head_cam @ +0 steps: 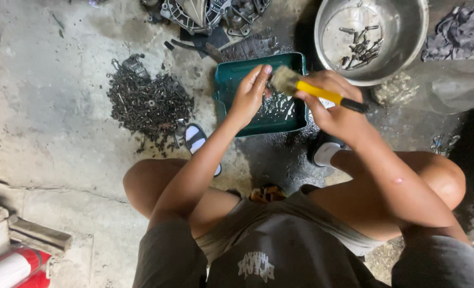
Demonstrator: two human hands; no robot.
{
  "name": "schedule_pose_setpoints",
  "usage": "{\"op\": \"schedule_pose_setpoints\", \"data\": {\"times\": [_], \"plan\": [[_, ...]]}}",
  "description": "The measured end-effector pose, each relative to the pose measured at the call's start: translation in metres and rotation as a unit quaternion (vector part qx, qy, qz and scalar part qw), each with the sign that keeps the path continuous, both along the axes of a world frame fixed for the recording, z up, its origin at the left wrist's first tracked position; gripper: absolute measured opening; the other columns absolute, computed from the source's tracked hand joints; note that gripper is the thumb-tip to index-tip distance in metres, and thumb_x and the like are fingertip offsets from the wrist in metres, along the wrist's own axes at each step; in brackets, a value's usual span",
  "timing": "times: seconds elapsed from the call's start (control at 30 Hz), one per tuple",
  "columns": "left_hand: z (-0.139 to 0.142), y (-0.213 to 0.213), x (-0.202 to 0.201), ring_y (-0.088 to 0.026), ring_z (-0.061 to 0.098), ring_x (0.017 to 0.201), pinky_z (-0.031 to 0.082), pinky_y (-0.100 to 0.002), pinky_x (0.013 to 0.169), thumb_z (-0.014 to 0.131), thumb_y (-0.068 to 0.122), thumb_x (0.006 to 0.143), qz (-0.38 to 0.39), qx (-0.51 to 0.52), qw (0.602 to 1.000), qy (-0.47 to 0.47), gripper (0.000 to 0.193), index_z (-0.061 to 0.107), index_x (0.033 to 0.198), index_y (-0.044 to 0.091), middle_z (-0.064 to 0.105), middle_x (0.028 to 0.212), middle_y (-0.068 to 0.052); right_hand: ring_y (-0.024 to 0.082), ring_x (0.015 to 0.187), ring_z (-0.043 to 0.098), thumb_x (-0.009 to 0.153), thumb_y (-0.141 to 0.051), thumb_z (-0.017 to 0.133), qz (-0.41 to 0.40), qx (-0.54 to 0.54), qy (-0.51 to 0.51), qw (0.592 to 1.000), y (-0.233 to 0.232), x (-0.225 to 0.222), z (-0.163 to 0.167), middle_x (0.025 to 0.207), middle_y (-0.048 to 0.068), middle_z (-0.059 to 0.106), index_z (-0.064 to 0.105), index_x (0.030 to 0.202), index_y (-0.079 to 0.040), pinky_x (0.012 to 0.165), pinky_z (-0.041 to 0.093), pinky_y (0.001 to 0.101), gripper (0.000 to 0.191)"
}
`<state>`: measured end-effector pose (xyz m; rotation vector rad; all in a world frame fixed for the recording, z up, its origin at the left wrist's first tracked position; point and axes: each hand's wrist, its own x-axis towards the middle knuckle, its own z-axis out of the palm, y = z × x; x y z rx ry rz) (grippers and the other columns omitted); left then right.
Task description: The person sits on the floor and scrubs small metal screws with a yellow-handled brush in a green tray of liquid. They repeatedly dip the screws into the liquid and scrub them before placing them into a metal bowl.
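Note:
I crouch over a green plastic tray (231,74) holding wet liquid and small metal parts. My right hand (335,109) grips a paintbrush (311,89) with a yellow handle and black end; its pale bristles point left. My left hand (250,93) is held over the tray with its fingers pinched together right at the bristles, on something too small to make out.
A heap of dark, greasy bolts and screws (149,104) lies on the concrete floor left of the tray. A steel bowl (402,26) with a few cleaned bolts stands at the upper right. Engine parts (205,13) sit at the top, grey rags (461,32) at far right.

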<state>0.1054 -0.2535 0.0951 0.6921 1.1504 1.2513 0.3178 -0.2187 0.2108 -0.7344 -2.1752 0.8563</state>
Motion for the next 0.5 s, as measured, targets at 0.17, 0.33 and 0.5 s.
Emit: {"op": "schedule_pose_setpoints", "data": {"times": [0.17,0.33,0.5], "plan": [[0.002,-0.003,0.002,-0.006,0.051,0.068,0.044,-0.023,0.063,0.049,0.045,0.110,-0.002,0.024,1.000,0.019,0.041,0.062,0.104,0.006,0.053,0.080,0.003,0.026,0.096,0.071,0.102,-0.004,0.079,-0.020,-0.040,0.022,0.999,-0.005,0.000,-0.001,0.110,0.016,0.072,0.070,0.116,0.003,0.086,0.057,0.0336,0.017],[-0.002,-0.004,0.003,-0.005,0.041,0.053,0.037,-0.024,0.050,0.054,0.040,0.109,-0.006,-0.010,0.996,-0.085,0.034,0.059,0.101,0.007,0.043,0.065,0.004,0.025,0.096,0.071,0.103,-0.005,0.078,-0.026,-0.029,0.053,0.998,-0.007,-0.005,0.005,0.111,0.017,0.072,0.068,0.117,0.004,0.088,0.056,0.0334,0.020],[-0.008,-0.008,0.008,-0.003,0.042,0.059,0.035,-0.023,0.050,0.057,0.038,0.107,0.010,-0.031,0.997,-0.070,0.034,0.063,0.098,0.006,0.047,0.071,0.007,0.022,0.081,0.066,0.097,-0.007,0.074,-0.015,-0.063,-0.011,0.998,-0.002,-0.011,0.007,0.095,0.014,0.070,0.071,0.120,0.005,0.076,0.054,0.0325,0.026]]}}
